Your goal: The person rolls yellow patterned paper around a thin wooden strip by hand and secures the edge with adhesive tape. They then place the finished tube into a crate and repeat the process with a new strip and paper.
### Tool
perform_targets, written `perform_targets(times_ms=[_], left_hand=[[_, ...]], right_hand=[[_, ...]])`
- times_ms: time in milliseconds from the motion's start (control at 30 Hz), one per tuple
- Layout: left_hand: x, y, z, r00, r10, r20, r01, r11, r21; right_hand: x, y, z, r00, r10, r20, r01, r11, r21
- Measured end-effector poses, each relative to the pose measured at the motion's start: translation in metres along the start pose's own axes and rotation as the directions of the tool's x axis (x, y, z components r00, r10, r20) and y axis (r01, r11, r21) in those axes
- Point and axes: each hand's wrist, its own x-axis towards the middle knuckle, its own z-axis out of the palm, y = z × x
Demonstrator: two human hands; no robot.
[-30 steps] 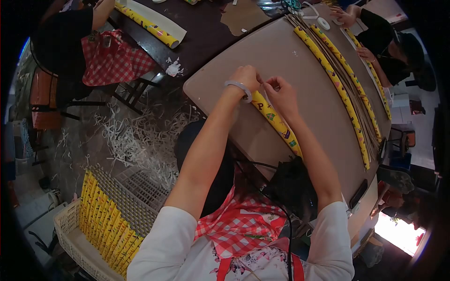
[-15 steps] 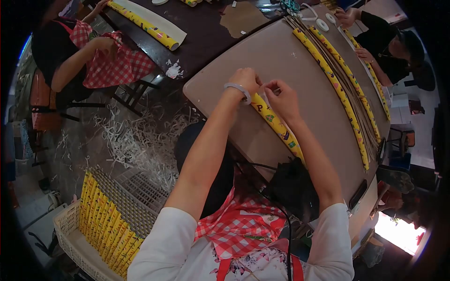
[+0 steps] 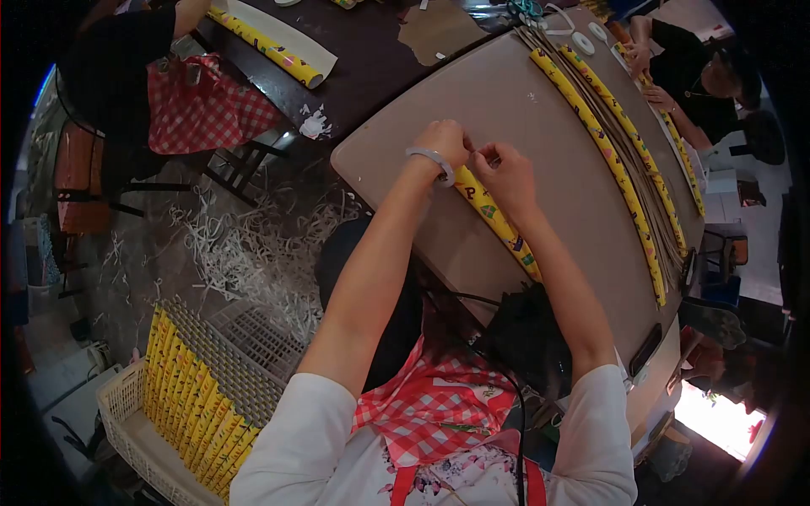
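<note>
A yellow paper roll (image 3: pixel 498 221) with printed letters and coloured patterns lies slantwise on the table below my hands. My left hand (image 3: pixel 445 143), with a pale bangle at its wrist, is closed at the roll's far end; that end is hidden behind the fingers. Close by on the right, my right hand (image 3: pixel 508 175) makes a pinch over the roll's upper part. Whatever is between its thumb and finger is too small to tell. The two hands' fingertips nearly meet. The roll's near end passes beside my right forearm.
Long yellow rolls (image 3: pixel 601 139) and brown strips lie along the table's (image 3: pixel 405 190) right side, near white tape rolls (image 3: pixel 582 44). A co-worker (image 3: pixel 696 80) handles another roll there. Upper left, a second person sits. Finished rolls fill a crate (image 3: pixel 122 396); paper shreds (image 3: pixel 253 244) litter the floor.
A pale strip beside my right fingers no longer shows, and the yellow roll looks narrower. My hands have barely moved. The person at upper left has leaned towards the dark table.
</note>
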Motion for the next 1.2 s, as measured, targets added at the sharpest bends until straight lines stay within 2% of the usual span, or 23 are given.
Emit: perform_targets(times_ms=[100,400,633,733,1033,1200], left_hand=[[-0.0008,0.0012,-0.0005,0.999,-0.033,0.006,0.033,0.999,-0.007],[0.0004,-0.0011,0.0014,1.000,-0.003,0.000,0.003,1.000,0.027],[0.0019,-0.0031,0.0029,1.000,0.028,0.001,-0.028,0.999,0.024],[0.0017,-0.0020,0.0026,1.000,0.028,-0.001,-0.028,0.999,0.044],[0.0026,-0.0038,0.0057,1.000,0.020,-0.021,-0.019,0.998,0.055],[0.0005,-0.0012,0.0012,1.000,0.020,-0.006,-0.020,0.999,0.029]], right_hand=[[-0.0006,-0.0024,-0.0008,1.000,0.015,-0.001,-0.015,1.000,0.022],[0.0011,-0.0044,-0.0033,0.995,0.082,0.054,-0.086,0.994,0.073],[0.0003,-0.0028,-0.0012,0.996,0.086,0.034,-0.086,0.996,0.005],[0.0005,-0.0007,-0.0012,0.994,0.093,0.060,-0.098,0.991,0.090],[0.0016,0.0022,0.0027,0.999,0.039,0.007,-0.039,0.998,0.055],[0.0022,-0.0017,0.0020,0.999,0.033,0.033,-0.032,0.999,-0.040]])
